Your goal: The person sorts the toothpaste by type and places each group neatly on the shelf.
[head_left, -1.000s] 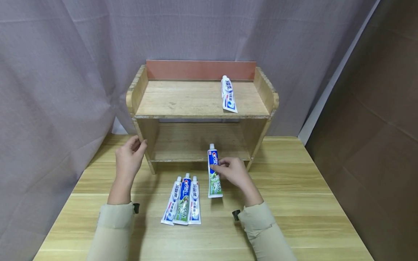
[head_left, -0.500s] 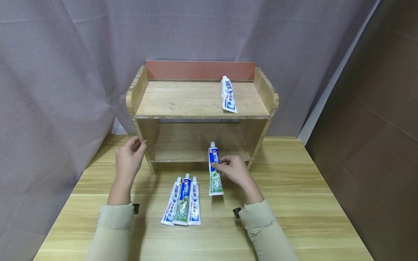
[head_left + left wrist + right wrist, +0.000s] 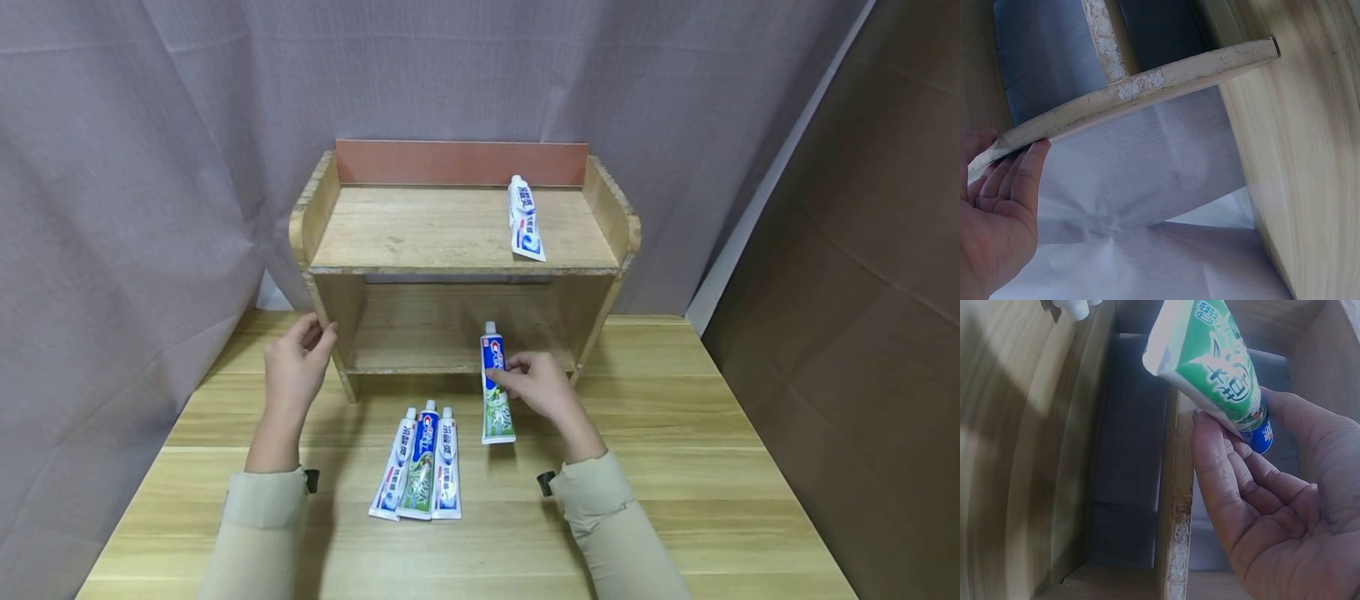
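Observation:
My right hand (image 3: 542, 385) pinches a blue and green toothpaste tube (image 3: 496, 408) between thumb and fingers, cap pointing away, in front of the lower board of a wooden shelf (image 3: 450, 363). In the right wrist view the tube's green flat end (image 3: 1210, 369) faces the camera, with the board's edge (image 3: 1179, 550) close by. My left hand (image 3: 295, 367) grips the shelf's left side panel. The left wrist view has its fingers (image 3: 1029, 172) on one face of the panel (image 3: 1166, 78) and the thumb on the other.
Three tubes lie together on the table: a white one (image 3: 394, 471), a blue and green one (image 3: 420, 471) and another white one (image 3: 447, 471). On the upper board lies a white and blue tube (image 3: 527, 225). A grey curtain (image 3: 187, 125) hangs behind the shelf.
My right hand has moved slightly away from me, toward the lower board, carrying the blue and green tube. My left hand stays on the side panel.

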`<state>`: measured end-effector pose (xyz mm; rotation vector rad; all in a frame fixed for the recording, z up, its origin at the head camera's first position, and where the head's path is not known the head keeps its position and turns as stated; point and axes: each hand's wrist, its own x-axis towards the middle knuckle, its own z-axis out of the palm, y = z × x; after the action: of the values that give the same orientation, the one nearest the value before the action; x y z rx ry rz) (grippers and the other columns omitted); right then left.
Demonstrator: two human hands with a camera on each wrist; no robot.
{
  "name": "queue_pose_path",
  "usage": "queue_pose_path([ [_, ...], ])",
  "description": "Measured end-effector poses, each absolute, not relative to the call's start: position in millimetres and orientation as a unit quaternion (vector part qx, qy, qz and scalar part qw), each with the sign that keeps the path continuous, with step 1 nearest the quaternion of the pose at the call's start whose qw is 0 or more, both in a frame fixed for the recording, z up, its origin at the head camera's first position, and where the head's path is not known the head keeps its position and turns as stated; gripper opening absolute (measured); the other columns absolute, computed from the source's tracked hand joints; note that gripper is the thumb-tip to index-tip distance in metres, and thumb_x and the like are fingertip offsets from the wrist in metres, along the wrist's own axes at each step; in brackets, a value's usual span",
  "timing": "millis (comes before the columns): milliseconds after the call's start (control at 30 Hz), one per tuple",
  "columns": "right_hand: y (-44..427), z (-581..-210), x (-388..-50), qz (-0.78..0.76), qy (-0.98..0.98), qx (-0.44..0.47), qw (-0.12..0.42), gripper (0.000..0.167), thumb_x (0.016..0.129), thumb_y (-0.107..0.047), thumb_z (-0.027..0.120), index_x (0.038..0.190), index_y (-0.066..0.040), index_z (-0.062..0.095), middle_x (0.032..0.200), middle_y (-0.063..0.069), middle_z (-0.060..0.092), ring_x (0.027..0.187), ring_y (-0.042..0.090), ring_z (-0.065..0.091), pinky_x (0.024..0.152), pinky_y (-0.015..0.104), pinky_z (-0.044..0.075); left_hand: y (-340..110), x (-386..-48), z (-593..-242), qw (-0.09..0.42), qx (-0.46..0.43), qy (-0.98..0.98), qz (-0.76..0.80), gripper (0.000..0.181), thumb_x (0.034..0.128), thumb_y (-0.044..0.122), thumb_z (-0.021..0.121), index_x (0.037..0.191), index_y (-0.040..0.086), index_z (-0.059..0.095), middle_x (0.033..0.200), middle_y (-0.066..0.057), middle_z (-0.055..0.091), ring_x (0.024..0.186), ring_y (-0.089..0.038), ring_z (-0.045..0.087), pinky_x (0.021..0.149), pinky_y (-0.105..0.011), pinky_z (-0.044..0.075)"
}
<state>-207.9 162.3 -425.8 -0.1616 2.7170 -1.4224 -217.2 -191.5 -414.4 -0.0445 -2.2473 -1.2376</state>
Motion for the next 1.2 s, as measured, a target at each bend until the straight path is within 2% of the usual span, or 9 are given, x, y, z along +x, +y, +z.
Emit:
queue_pose_path([
  [233, 165, -426, -215, -0.459, 0.886, -0.058, 0.033, 0.034, 0.087, -0.038, 0.078, 0.095, -0.005, 0.072, 0.078, 0.005, 0.071, 0.068, 0.02, 0.069, 0.069, 0.043, 0.062, -192, -217, -414, 0.285, -0.017, -0.841, -0.46, 0.026, 0.0972, 0.02, 0.067, 0.114, 0.0, 0.072, 0.106, -0.021, 0.073, 0.099, -0.032, 0.073, 0.084, -0.039, 0.06],
  [467, 166, -420, -222, -0.435, 0.898, -0.063, 0.024, 0.037, 0.086, -0.041, 0.078, 0.094, -0.005, 0.072, 0.075, 0.003, 0.07, 0.067, 0.021, 0.069, 0.063, 0.034, 0.059, -191, -216, -414, 0.289, -0.022, -0.84, -0.459, 0.025, 0.0966, 0.019, 0.068, 0.113, 0.0, 0.072, 0.105, -0.021, 0.073, 0.098, -0.032, 0.073, 0.082, -0.038, 0.061],
  [733, 169, -413, -227, -0.401, 0.914, -0.059, 0.015, 0.042, 0.086, -0.049, 0.076, 0.095, -0.008, 0.073, 0.076, 0.0, 0.071, 0.066, 0.015, 0.069, 0.061, 0.033, 0.057, -191, -217, -415, 0.29, -0.021, -0.839, -0.461, 0.024, 0.0964, 0.018, 0.068, 0.112, 0.001, 0.072, 0.105, -0.021, 0.073, 0.098, -0.032, 0.073, 0.083, -0.037, 0.06],
  [1067, 172, -416, -236, -0.408, 0.911, -0.054, 0.023, 0.042, 0.086, -0.048, 0.077, 0.097, -0.007, 0.073, 0.079, 0.002, 0.072, 0.068, 0.018, 0.07, 0.066, 0.034, 0.06, -191, -218, -416, 0.297, -0.019, -0.838, -0.458, 0.024, 0.0959, 0.017, 0.068, 0.112, 0.0, 0.073, 0.104, -0.021, 0.073, 0.097, -0.033, 0.073, 0.083, -0.039, 0.061],
  [1200, 172, -416, -242, -0.414, 0.908, -0.058, 0.023, 0.043, 0.086, -0.044, 0.077, 0.097, -0.003, 0.073, 0.078, 0.005, 0.072, 0.07, 0.025, 0.071, 0.067, 0.036, 0.06, -191, -217, -415, 0.292, -0.019, -0.838, -0.461, 0.024, 0.0961, 0.017, 0.068, 0.112, 0.0, 0.072, 0.105, -0.021, 0.073, 0.097, -0.033, 0.073, 0.082, -0.039, 0.061],
])
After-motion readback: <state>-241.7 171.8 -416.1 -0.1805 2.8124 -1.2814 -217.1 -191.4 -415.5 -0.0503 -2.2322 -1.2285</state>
